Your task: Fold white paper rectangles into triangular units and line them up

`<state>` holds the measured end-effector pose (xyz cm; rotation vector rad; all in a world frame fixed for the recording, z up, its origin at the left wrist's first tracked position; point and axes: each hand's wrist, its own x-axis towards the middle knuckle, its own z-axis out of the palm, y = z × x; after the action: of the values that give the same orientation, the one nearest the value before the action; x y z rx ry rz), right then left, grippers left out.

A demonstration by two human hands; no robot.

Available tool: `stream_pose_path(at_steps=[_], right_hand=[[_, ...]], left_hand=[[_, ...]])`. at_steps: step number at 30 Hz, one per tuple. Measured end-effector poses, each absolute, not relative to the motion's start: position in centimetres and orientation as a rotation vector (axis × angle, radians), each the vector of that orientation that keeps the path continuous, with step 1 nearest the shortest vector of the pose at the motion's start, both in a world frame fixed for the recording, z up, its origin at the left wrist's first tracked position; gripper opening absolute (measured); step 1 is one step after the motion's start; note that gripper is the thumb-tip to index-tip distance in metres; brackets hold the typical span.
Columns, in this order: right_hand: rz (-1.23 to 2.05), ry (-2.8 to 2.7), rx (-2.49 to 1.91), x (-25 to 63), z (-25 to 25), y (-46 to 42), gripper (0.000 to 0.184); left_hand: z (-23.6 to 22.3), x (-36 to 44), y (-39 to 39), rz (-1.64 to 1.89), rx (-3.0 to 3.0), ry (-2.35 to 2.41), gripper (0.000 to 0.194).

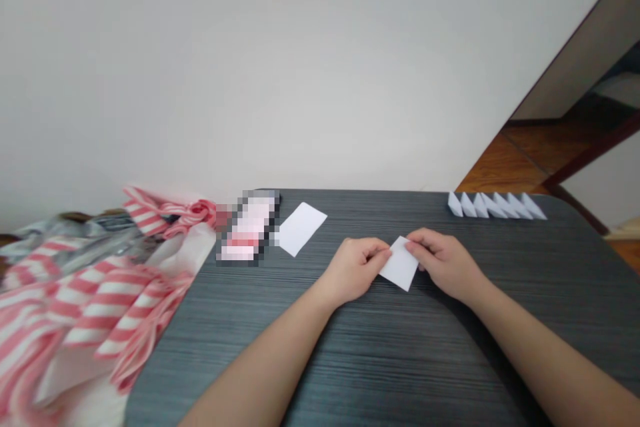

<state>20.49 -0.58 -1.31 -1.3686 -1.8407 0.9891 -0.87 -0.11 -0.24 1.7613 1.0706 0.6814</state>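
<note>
A small white piece of paper (401, 268) is held up above the dark table (360, 360), turned so one corner points toward me. My left hand (357, 268) pinches its left corner between thumb and fingers. On the opposite side, my right hand (443, 261) is closed on the right edge, thumb on top and fingers partly hidden behind. Whether the paper is one layer or folded, I cannot tell. Farther back to the left lies another white sheet of paper (301, 229), flat on the table.
A phone-like object (249, 225), blurred out, lies at the table's back left. Several folded white paper pieces (496, 206) stand in a row at the back right. Red-and-white striped cloth (107, 303) is heaped left of the table. A white wall (320, 67) rises behind.
</note>
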Motion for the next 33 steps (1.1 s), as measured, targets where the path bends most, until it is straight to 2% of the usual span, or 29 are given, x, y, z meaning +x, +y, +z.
stream_pose_path(at_steps=[5,12,18,27,33], right_hand=[[1.193,-1.598,-1.245,20.26,-1.67,-0.66,0.013],[1.363,-1.604,-1.107,20.08,-1.44,-0.70,0.007],[1.336,-1.564,-1.117,20.40,-2.15,-0.62,0.017],[1.275,-1.623,-1.165,20.60,-1.76,-0.68,0.020],[1.256,-1.655,-1.159,20.53,-1.30,-0.78,0.021]], left_hand=[[-0.99,-0.78,0.08,0.805,1.546,1.097,0.022],[-1.16,-0.65,0.18,0.851,1.449,1.038,0.016],[-0.96,-0.77,0.21,0.867,1.464,1.024,0.021],[-0.87,-1.01,0.29,0.896,1.382,0.933,0.030],[-0.82,-0.73,0.25,0.867,1.424,0.988,0.021]])
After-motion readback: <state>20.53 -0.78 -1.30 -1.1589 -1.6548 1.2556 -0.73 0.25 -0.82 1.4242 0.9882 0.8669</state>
